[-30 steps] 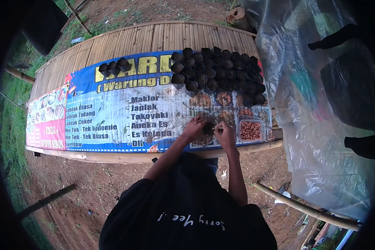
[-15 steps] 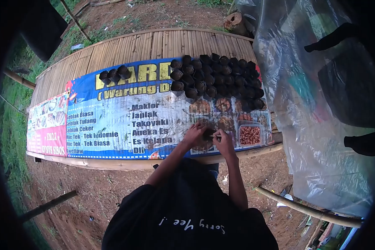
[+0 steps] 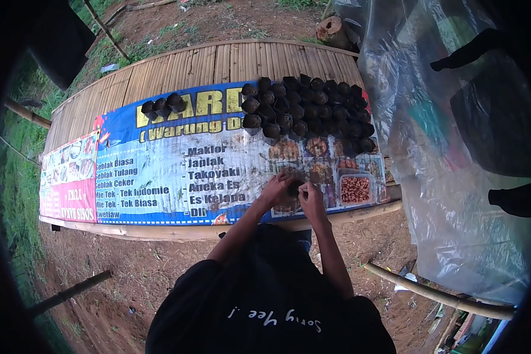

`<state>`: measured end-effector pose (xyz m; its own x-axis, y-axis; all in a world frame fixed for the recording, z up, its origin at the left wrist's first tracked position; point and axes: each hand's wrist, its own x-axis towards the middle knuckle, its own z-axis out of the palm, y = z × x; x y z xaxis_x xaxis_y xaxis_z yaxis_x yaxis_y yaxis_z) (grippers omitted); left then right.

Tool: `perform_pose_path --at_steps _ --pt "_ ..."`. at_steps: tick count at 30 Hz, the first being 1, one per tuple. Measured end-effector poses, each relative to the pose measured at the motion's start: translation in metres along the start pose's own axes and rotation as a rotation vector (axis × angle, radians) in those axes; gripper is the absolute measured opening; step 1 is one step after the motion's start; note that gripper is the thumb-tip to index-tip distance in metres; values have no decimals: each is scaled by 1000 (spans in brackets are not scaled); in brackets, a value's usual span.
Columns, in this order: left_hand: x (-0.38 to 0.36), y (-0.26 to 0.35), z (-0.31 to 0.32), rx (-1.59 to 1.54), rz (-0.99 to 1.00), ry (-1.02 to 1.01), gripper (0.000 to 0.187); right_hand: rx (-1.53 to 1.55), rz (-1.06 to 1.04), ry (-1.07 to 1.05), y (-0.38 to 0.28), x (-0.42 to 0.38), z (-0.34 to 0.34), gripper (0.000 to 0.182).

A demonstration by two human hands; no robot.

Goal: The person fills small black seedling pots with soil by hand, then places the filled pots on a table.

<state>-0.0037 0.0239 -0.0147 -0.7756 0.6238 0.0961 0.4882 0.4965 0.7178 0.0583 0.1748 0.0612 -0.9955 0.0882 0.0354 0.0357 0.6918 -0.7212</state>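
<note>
Small black pot: between both hands on the printed banner, near the table's front edge, mostly hidden by fingers.
Left hand: curled round the pot's left side, cupping it.
Right hand: fingertips pressed together at the pot's rim, pinching something too small to make out.
Handling: probably light, soft-walled, easy to crush; best gripped low round the sides, not by the rim.
Other pots: big cluster at the far end, three more off to the left.
Versus half a second ago: right hand tucked closer in, thin pale stick no longer showing; pot in the same spot.
</note>
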Motion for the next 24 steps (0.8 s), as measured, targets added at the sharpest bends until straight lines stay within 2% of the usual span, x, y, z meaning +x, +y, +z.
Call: perform_pose_path --at_steps 2,8,11,15,17,24 --pt "1 12 -12 43 -25 -27 64 3 -24 13 7 0 3 11" --pt "4 -12 9 33 10 -14 66 117 54 71 16 -8 2 11" --pt "3 -7 2 9 18 -5 65 314 209 129 19 -14 10 15" --pt "0 -8 5 24 23 19 65 166 71 202 9 -20 14 13" --pt "2 -4 1 33 -12 -20 66 50 -73 192 5 -17 14 12" --pt "-1 -1 -1 51 -13 -13 66 72 54 230 8 -16 9 13"
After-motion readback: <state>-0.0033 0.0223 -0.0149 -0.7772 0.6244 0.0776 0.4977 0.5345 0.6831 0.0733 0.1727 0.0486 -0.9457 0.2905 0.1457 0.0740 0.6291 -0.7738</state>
